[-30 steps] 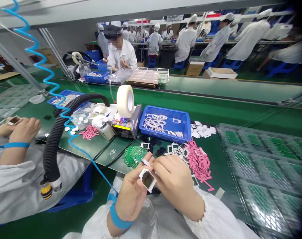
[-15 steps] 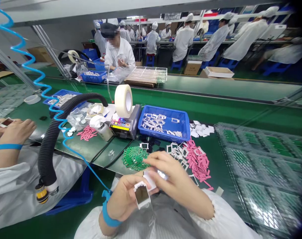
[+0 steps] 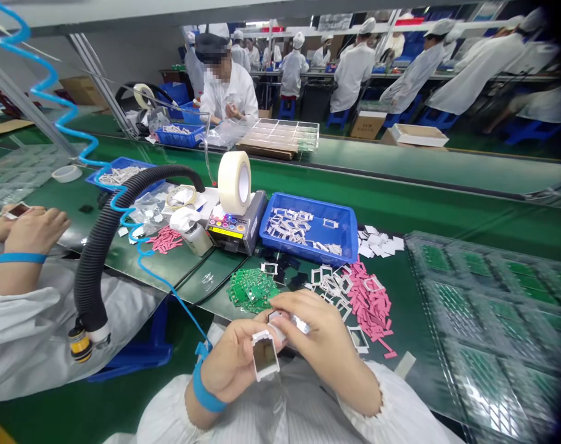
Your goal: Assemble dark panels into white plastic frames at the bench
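My left hand (image 3: 234,361) is closed around a small white plastic frame (image 3: 264,355) with a dark window, held upright over my lap. My right hand (image 3: 315,336) pinches a small white and shiny piece (image 3: 293,323) just above and right of the frame, its fingers curled together. A blue wrist strap (image 3: 204,390) with a coiled blue cord circles my left wrist. Ahead of my hands on the green bench lie small green circuit boards (image 3: 250,288), loose white frames (image 3: 329,280) and a heap of pink strips (image 3: 370,300).
A blue bin (image 3: 308,229) of white frames and a tape dispenser with a white roll (image 3: 235,182) stand behind. Clear trays of green boards (image 3: 488,308) fill the right. A black corrugated hose (image 3: 100,240) arches at left, beside a co-worker's hands (image 3: 35,229). More people work beyond the conveyor.
My left hand has lowered the white frame toward my lap and turned it upright. My right hand came off the frame and now pinches a small piece above it.
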### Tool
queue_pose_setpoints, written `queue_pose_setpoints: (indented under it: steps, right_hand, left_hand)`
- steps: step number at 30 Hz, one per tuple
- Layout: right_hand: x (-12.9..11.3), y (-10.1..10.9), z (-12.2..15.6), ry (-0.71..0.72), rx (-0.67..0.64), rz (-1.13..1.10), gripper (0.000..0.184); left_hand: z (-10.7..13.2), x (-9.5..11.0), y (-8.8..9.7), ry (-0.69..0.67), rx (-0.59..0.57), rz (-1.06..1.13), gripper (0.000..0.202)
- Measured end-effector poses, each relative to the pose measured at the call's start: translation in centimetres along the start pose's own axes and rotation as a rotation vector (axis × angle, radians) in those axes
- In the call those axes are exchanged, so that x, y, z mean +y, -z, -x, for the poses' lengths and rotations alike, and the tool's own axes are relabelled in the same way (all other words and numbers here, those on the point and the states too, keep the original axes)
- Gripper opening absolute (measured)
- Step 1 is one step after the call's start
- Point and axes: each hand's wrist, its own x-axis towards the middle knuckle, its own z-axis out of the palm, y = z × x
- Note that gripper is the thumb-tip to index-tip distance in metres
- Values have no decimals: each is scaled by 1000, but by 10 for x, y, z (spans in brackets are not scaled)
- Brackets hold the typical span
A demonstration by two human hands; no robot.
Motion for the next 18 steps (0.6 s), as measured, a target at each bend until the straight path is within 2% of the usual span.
queue_pose_setpoints:
  steps: [5, 10, 15, 18]
  right_hand:
    - [1, -10, 8, 168, 123, 79, 17]
    - [4, -14, 5, 20, 93, -60, 11]
    - [4, -14, 9, 185, 117, 49, 22]
    - [4, -14, 13, 181, 105, 43, 24]
  left_hand:
    - [-2, -2, 2, -29, 57, -4, 44]
    - [-1, -3, 5, -36, 48, -6, 46]
    - [1, -3, 2, -24, 57, 42, 43]
    - [0, -3, 2, -32, 79, 81, 39]
